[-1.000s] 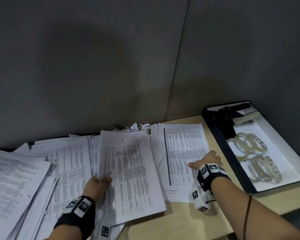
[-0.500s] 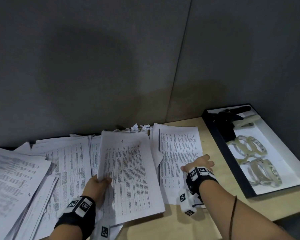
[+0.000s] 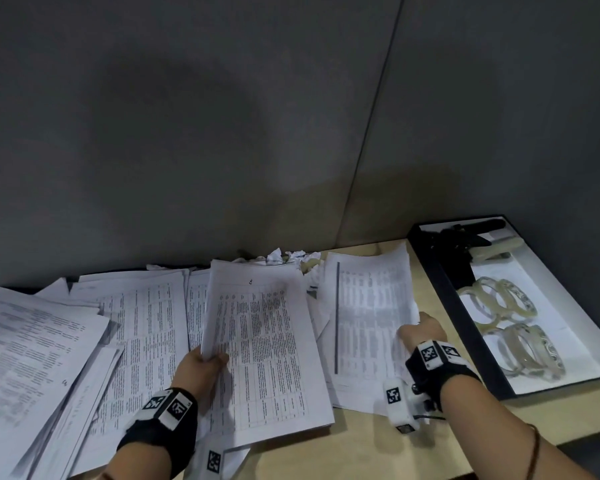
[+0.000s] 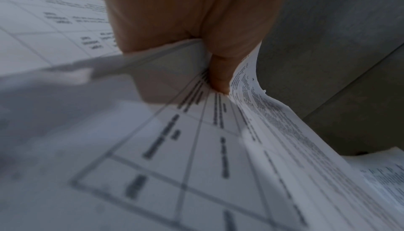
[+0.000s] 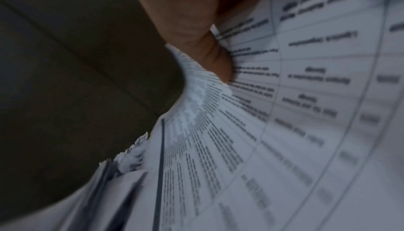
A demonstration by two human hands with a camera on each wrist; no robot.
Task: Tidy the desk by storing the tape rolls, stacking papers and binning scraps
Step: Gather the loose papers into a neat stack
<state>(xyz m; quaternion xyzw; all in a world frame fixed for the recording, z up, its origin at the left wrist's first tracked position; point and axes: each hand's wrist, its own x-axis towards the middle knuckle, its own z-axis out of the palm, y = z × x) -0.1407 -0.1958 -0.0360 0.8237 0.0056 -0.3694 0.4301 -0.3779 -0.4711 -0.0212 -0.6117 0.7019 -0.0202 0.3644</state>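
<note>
Left hand (image 3: 201, 367) is pinching the middle stack (image 3: 267, 344); right hand (image 3: 421, 332), beside the tray (image 3: 440, 292), is gripping another sheaf (image 3: 371, 317).

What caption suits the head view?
Two hands each grip a paper stack; tape rolls sit in the tray.

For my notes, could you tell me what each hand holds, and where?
Left hand grips the middle sheaf by its left edge; right hand pinches the right sheaf by its right edge.
</note>
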